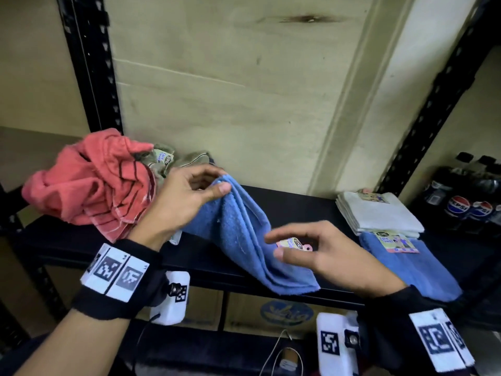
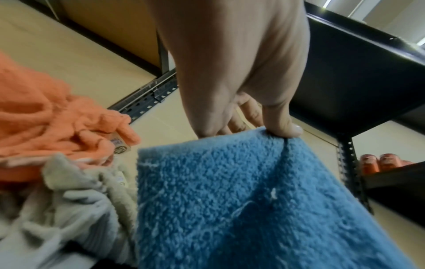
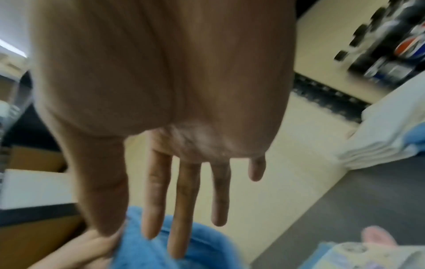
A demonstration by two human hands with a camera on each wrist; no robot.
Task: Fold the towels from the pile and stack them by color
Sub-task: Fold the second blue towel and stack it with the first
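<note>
Black metal shelving (image 1: 298, 204) against a pale plywood back panel carries everything, and the account runs from its left end. At about nine o'clock from the middle sits the unfolded pile (image 1: 89, 183): a crumpled coral striped towel with a grey-beige one behind it. Next comes the left hand (image 1: 187, 196), thumb and forefinger pinching the raised corner of the blue towel (image 1: 244, 234); the left wrist view confirms that pinch on the hem. From there the blue towel's long axis slopes toward five o'clock, ending at the shelf's front edge. The right hand (image 1: 311, 251) hovers over the lower half beside the paper tag (image 1: 294, 244), fingers spread and loosely bent, gripping nothing. The free lower corner lies at about six o'clock from those fingers, so the right hand is clearly the nearer one to take it. At three o'clock stand the folded white stack (image 1: 379, 213) and folded blue stack (image 1: 414, 264), with Pepsi bottles (image 1: 466, 202) beyond.
</note>
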